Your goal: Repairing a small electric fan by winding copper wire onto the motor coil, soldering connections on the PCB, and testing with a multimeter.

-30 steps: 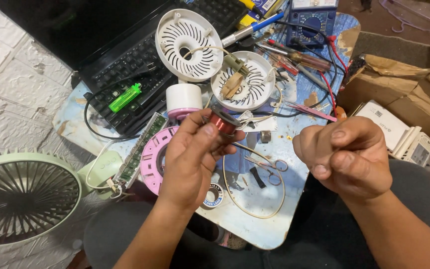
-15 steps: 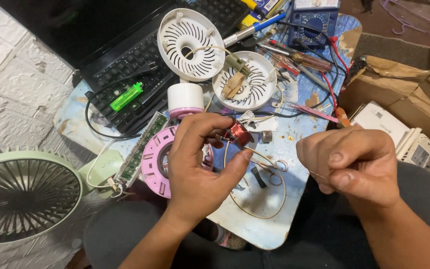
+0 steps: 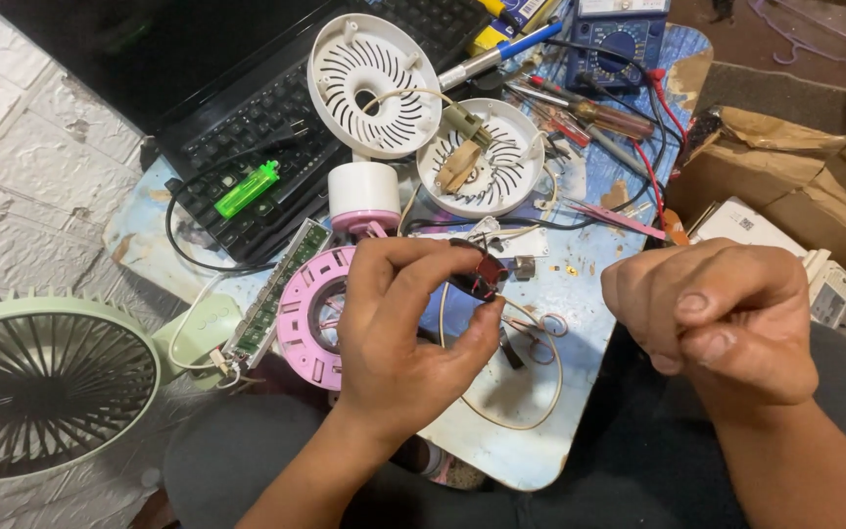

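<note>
My left hand (image 3: 399, 328) is shut on a small motor coil (image 3: 479, 275), dark with reddish-copper winding, pinched between thumb and fingertips above the small blue work table (image 3: 599, 264). My right hand (image 3: 727, 318) hovers to the right of it with fingers curled and thumb pressed to the forefinger; whether a fine wire runs through them is too thin to tell. Under the left hand lies a pink ring-shaped fan part (image 3: 305, 318) and a loop of thin pale wire (image 3: 501, 416).
Two white fan grilles (image 3: 374, 83) (image 3: 496, 171), a white-and-pink cylinder (image 3: 364, 196), a green circuit strip (image 3: 278, 294), a laptop keyboard (image 3: 247, 147) with a green lighter (image 3: 245, 189), a multimeter (image 3: 619, 44) with screwdrivers, a pale green fan (image 3: 46, 382) at left, cardboard boxes (image 3: 785, 176) at right.
My left hand has turned and lifted the coil slightly to the right. My right hand has drifted right and a little lower, away from the coil.
</note>
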